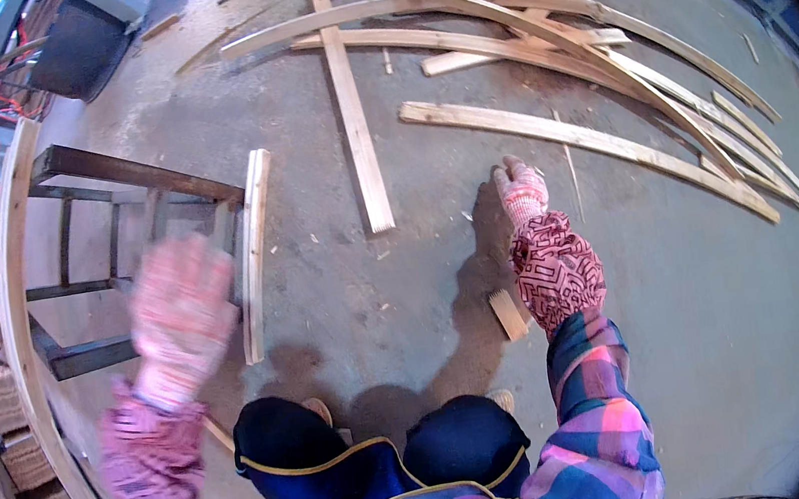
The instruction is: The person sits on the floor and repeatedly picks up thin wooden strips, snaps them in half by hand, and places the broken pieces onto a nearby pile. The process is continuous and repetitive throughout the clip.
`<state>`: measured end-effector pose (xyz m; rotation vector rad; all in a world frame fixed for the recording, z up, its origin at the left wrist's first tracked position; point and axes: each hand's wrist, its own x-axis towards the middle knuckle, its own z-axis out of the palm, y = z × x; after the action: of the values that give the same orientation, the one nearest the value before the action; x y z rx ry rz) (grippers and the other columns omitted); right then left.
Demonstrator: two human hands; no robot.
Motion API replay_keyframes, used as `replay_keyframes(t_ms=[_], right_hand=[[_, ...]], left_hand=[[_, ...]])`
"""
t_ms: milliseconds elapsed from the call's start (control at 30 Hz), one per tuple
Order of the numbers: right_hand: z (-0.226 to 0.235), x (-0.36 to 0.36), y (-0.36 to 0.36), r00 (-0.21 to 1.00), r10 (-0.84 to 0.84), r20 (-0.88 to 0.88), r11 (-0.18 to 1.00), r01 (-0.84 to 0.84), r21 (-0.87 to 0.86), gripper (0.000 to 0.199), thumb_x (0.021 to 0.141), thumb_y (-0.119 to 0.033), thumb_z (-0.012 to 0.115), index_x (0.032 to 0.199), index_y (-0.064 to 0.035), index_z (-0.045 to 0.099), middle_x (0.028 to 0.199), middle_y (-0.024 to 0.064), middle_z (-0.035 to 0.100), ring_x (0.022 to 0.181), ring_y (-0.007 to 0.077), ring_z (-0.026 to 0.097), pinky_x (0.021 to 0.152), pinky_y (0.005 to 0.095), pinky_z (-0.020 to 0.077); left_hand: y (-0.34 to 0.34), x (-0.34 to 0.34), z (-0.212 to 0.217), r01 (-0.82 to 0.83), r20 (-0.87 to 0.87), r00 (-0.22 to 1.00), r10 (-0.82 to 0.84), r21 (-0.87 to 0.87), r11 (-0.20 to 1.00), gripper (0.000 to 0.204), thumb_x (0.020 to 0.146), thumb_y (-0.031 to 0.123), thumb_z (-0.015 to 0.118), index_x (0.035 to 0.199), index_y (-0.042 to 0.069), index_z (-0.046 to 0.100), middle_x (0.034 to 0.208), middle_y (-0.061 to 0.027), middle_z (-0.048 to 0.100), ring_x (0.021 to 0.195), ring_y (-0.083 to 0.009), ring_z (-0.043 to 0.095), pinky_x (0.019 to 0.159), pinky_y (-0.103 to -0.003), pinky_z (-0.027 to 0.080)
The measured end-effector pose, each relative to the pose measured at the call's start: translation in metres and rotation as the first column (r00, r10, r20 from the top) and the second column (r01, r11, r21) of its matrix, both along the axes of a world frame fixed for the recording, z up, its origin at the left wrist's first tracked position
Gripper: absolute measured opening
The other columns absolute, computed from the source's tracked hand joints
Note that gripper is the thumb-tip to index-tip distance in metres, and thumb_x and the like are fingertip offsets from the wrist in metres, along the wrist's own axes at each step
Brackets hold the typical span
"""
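Right hand (521,191), gloved: fingers loosely bent, nothing seen in grasp. Left hand (182,313), gloved: blurred, fingers extended, seemingly empty, near dark metal frame (142,172). Nearest strip (587,141): long, pale wood, on floor (730,307), ahead of right hand, apart. Right-end strip (257,258), left-end strip (14,270): flank frame, apparently placed. Strip pile (532,32): loose on floor beyond, apparently most of stock left unsorted.

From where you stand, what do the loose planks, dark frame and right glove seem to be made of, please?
Loose planks: apparently unfinished wood, pale and grained.
Dark frame: probably metal, from its slim, sharp-edged bars; finish unclear.
Right glove: likely knitted yarn, mottled pink, its cuff seemingly ribbed.
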<state>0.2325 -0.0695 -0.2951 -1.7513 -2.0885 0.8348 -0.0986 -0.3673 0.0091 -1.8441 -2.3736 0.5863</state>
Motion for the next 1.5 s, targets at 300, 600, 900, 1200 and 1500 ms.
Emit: replay_keyframes(t_ms=[300,600,900,1200,1500], right_hand=[[0.076,-0.186,-0.071,0.951,0.303,0.064,0.851,-0.239,-0.468,0.107,0.069,-0.05,0.074,0.147,-0.0068,0.013,0.14,0.0275,0.036,0.118,0.039,0.053,0.097,0.0426,0.0455],[0.259,-0.104,0.026,0.62,-0.033,-0.784,0.79,-0.464,-0.4,0.019,0.089,-0.024,0.057,0.084,-0.0077,0.064,0.061,-0.0019,0.054,0.049,0.0046,0.049,0.042,0.0211,0.0356],[0.184,0.18,-0.214,0.987,-0.084,-0.14,0.373,-0.099,-0.923,0.048,0.079,-0.026,0.074,0.119,-0.0071,0.057,0.075,0.0014,0.06,0.058,0.0123,0.056,0.05,0.0285,0.046],[0.168,0.247,-0.267,0.957,-0.289,-0.029,0.491,0.122,-0.863,0.036,0.083,-0.025,0.068,0.113,-0.0059,0.06,0.065,0.0018,0.057,0.054,0.0096,0.057,0.049,0.027,0.0465],[0.191,0.275,-0.26,0.917,0.342,0.204,0.752,-0.137,-0.644,0.042,0.082,-0.03,0.068,0.119,-0.0109,0.06,0.073,0.0052,0.061,0.061,0.0136,0.059,0.056,0.0276,0.0489]], left_hand=[[-0.014,0.036,-0.058,-0.157,0.258,0.945,0.202,-0.186,0.97,0.062,0.073,0.043,0.069,0.125,0.013,0.054,0.129,-0.0134,0.052,0.123,-0.0361,0.044,0.102,-0.044,0.038],[-0.01,0.022,-0.082,-0.167,0.401,0.851,0.34,-0.406,0.898,0.066,0.08,0.049,0.059,0.137,0.02,0.043,0.138,-0.0049,0.046,0.129,-0.0282,0.038,0.107,-0.042,0.031],[0.125,0.038,-0.159,0.12,0.461,0.887,-0.016,-0.196,0.973,0.068,0.086,0.035,0.055,0.144,0.013,0.029,0.144,-0.012,0.039,0.132,-0.0309,0.036,0.108,-0.045,0.028],[0.199,0.136,-0.21,0.049,0.477,0.878,0.031,-0.155,0.987,0.081,0.079,0.025,0.064,0.147,0.022,0.02,0.149,-0.0121,0.029,0.134,-0.0327,0.034,0.106,-0.047,0.033],[0.249,0.123,-0.243,0.604,0.326,0.779,-0.535,-0.163,0.78,0.048,0.084,0.013,0.054,0.131,0.017,0.045,0.14,-0.0122,0.043,0.13,-0.0269,0.041,0.105,-0.039,0.035]])
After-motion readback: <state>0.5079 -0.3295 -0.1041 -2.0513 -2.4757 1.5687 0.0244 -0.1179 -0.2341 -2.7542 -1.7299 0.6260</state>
